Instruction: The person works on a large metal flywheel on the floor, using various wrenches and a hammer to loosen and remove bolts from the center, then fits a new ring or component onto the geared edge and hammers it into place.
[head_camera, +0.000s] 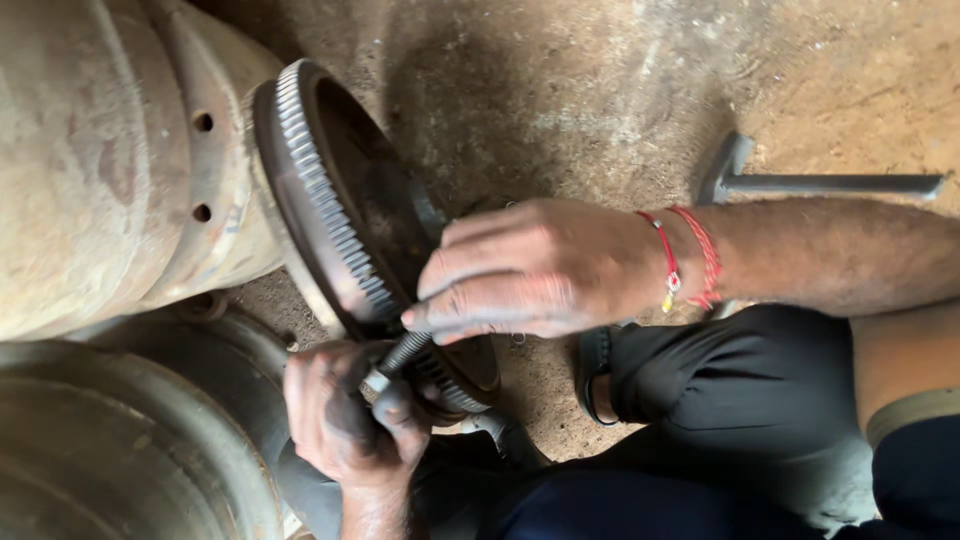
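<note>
Bare dirt floor (600, 80) lay open above the hands, with one grey metal bar (830, 184) on it. One toothed flywheel (330, 220) stood on edge against a rusty housing (100, 160), crowding the left. Right hand (530, 270), fingers together, pressed flat on the flywheel's face. Left hand (345, 415), just below the rim, was clamped on one dark tool handle (400, 355) under the right fingertips

Vehicle repair workshop, dirt floor (600, 90), toothed flywheel (330, 220), rusty housing (100, 160), metal tool (830, 183)
</note>
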